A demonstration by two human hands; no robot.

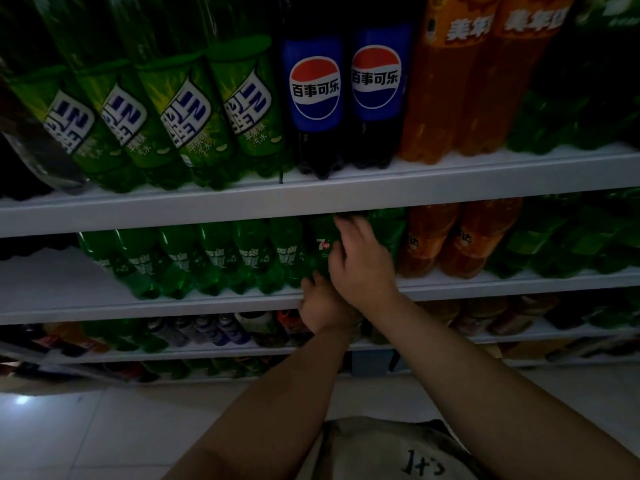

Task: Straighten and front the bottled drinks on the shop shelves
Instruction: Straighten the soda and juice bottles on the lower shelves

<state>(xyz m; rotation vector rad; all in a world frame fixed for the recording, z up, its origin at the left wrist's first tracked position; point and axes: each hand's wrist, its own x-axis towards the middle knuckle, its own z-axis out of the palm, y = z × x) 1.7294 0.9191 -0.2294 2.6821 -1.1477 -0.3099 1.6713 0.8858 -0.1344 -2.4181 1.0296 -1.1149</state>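
A green 7-Up bottle point(322, 249) stands on the second shelf point(207, 304), between a row of green Sprite bottles point(214, 258) and two orange soda bottles point(450, 240). My right hand point(360, 256) wraps round the upper body of the 7-Up bottle from the right. Lower down, my left hand point(323, 304) holds the same bottle near its base, at the shelf's front lip. The bottle's lower half is hidden behind both hands.
The top shelf point(346, 197) carries tilted green Sprite bottles point(180, 116), two Pepsi bottles point(346, 95) and orange bottles point(460, 81). Below are shelves of small bottles and cans point(207, 330). More green bottles point(571, 244) stand at the right. The floor point(121, 427) is pale tile.
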